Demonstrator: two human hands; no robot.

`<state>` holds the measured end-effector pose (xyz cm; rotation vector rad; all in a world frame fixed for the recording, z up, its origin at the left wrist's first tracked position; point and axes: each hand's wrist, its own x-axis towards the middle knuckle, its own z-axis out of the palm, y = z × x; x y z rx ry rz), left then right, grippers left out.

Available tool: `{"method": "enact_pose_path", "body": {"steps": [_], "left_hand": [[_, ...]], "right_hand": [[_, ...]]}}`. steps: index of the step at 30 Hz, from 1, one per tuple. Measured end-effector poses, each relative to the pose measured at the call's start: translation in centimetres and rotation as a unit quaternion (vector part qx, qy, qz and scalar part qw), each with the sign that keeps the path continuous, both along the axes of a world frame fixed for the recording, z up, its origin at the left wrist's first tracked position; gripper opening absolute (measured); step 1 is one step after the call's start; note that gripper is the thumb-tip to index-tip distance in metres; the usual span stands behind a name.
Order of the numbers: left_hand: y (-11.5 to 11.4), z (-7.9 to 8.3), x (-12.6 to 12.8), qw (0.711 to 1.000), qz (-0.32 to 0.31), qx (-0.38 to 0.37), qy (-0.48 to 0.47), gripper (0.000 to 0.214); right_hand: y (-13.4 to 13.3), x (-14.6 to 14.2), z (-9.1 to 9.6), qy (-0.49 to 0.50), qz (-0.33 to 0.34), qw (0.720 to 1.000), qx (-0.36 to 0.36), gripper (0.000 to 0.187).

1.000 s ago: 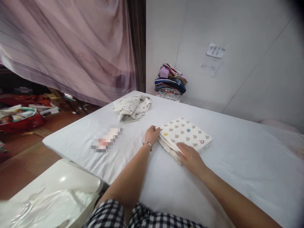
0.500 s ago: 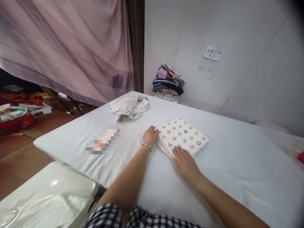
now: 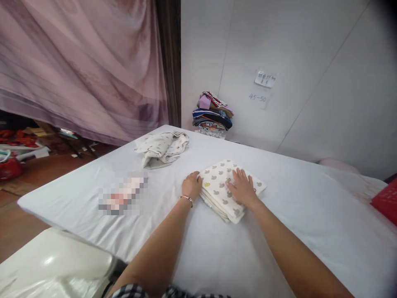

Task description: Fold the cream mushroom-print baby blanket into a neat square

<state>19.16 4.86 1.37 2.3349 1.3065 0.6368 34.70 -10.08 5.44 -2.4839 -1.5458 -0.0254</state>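
A white folded cloth (image 3: pixel 215 188) printed with grey mushroom-like shapes and a yellow motif lies in several layers on the white-covered table (image 3: pixel 204 256). My right hand (image 3: pixel 243 188) rests flat on its top, fingers spread, hiding part of the print. At the cloth's left corner, my left hand (image 3: pixel 191 186) touches the edge with its fingers slightly bent and apart. Farther back on the left lies a loosely folded white cloth (image 3: pixel 163 149) with small dark marks, apart from both hands.
A blurred-out pinkish item (image 3: pixel 124 194) lies on the table's left part. Stacked folded fabrics (image 3: pixel 212 114) stand against the grey wall behind. A pinkish curtain (image 3: pixel 93 74) hangs at the left. A pale chair-like surface (image 3: pixel 65 256) is at the lower left, a red object (image 3: pixel 386 200) at the right.
My right hand has moved from the cloth's near edge up onto its top, and the near corner now lies lower, spread out. The left hand stays at the left corner. The view has shifted slightly.
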Motion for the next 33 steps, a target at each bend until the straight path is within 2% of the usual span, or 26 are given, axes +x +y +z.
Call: {"method": "enact_pose_path", "body": {"steps": [3, 6, 9, 13, 15, 17, 20, 23, 25, 29, 33], "left_hand": [[0.1, 0.2, -0.1, 1.000, 0.004, -0.016, 0.007, 0.034], [0.2, 0.5, -0.2, 1.000, 0.004, -0.031, 0.001, 0.035], [0.4, 0.7, -0.3, 0.997, -0.001, -0.074, -0.008, 0.042], [0.9, 0.9, -0.3, 0.989, -0.003, -0.145, -0.023, 0.055], [1.2, 1.0, -0.3, 0.983, 0.001, -0.182, -0.038, 0.056], [1.4, 1.1, -0.4, 0.971, -0.009, -0.227, -0.072, 0.055], [1.4, 1.4, -0.7, 0.932, -0.035, -0.316, -0.173, 0.049], [1.0, 1.7, -0.9, 0.891, -0.019, -0.371, -0.261, 0.047], [0.6, 1.8, -1.0, 0.860, -0.014, -0.415, -0.297, 0.048], [0.2, 1.8, -1.0, 0.779, -0.040, -0.518, -0.350, 0.047], [0.4, 1.8, -1.4, 0.748, -0.079, -0.550, -0.363, 0.041]], "right_hand": [[0.6, 1.1, -2.7, 0.016, -0.015, 0.997, -0.077, 0.065], [0.5, 1.4, -3.8, 0.025, -0.010, 0.997, -0.068, 0.066], [0.6, 2.2, -3.0, 0.074, -0.014, 0.995, -0.064, 0.061], [1.7, 5.5, -1.3, 0.106, -0.069, 0.992, 0.000, 0.051], [2.2, 7.7, -0.8, 0.135, -0.105, 0.985, -0.005, 0.056], [2.6, 10.0, -0.4, 0.185, -0.120, 0.975, -0.041, 0.065], [3.1, 12.8, 0.0, 0.246, -0.106, 0.960, -0.077, 0.074], [4.0, 14.3, 0.2, 0.300, -0.090, 0.945, -0.095, 0.082], [5.0, 14.5, 0.1, 0.330, -0.080, 0.936, -0.092, 0.085], [7.1, 14.0, -0.6, 0.374, -0.064, 0.923, -0.070, 0.088], [7.7, 14.0, -0.4, 0.413, -0.057, 0.906, -0.065, 0.086]]}}
